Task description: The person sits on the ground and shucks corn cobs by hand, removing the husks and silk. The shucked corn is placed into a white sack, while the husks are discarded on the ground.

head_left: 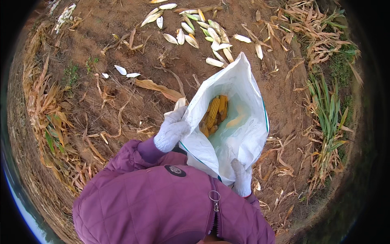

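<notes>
A white woven sack (248, 143) stands before me with its mouth spread wide. Deep inside lie several husked yellow corn cobs (213, 113). My left hand (172, 129), in a white knit glove, is closed on the sack's left rim. On the near right side, my right hand (241, 179), gloved the same way, grips the rim, with its thumb showing on the inner face and the other fingers hidden by the cloth. A pale husk (180, 104) shows just beyond my left hand.
Several corn ears in pale husks (213, 34) lie on the brown soil beyond the sack. Loose white husks (121, 70) are at the left. Dry stalks (46, 118) line the left edge, and green-leaved stalks (327, 110) lie at the right.
</notes>
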### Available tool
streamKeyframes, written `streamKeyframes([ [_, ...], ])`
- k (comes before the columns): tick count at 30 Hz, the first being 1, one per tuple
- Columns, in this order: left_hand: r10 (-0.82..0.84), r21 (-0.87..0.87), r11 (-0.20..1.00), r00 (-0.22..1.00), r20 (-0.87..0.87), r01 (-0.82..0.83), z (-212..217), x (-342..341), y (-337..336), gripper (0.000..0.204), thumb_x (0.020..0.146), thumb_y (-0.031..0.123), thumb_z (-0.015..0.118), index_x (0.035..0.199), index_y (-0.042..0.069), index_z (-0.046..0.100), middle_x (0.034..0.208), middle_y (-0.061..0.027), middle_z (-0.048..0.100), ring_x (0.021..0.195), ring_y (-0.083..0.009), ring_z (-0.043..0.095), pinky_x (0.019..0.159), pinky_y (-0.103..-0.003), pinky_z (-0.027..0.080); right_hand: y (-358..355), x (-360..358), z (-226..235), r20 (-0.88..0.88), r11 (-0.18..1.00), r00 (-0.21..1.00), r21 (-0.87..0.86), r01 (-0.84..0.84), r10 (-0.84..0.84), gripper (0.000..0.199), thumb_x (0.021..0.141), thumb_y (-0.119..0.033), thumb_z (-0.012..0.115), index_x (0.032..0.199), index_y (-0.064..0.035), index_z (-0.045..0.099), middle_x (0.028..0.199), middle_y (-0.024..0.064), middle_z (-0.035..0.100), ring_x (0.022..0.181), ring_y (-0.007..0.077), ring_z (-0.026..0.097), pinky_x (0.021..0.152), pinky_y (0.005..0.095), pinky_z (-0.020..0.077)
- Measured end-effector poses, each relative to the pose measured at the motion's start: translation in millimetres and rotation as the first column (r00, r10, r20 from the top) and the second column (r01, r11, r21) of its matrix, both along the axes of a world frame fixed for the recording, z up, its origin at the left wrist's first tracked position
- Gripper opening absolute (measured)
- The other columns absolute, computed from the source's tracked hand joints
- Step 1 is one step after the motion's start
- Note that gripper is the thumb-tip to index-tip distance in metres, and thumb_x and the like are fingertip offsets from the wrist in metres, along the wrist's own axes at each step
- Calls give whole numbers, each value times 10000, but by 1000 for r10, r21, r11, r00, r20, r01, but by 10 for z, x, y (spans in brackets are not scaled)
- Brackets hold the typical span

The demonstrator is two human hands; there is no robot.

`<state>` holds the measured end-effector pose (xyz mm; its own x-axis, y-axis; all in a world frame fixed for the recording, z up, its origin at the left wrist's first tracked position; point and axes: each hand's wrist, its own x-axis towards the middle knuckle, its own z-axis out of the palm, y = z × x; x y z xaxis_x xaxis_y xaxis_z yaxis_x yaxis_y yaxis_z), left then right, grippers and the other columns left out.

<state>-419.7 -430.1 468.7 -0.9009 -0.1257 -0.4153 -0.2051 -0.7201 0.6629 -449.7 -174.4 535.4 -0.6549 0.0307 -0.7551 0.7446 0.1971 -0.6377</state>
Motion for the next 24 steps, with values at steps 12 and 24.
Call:
streamKeyframes([
  [12,676,-518,585,728,-114,-624,919,732,-481,536,680,-77,388,1210,-75,471,1053,-118,604,827,-152,601,770,-253,497,-874,-833,154,-332,498,578,-299,-814,746,397,878,-345,596,1084,-6,602,958,178,637,887,264,609,792,358,470],
  [24,653,-891,-452,696,-298,42,1429,1816,-742,131,702,-29,592,639,40,500,905,-75,531,853,-185,535,827,-314,427,-2187,-799,248,-626,115,245,-241,-964,741,485,876,-446,555,890,31,640,695,245,588,706,386,605,645,441,458],
])
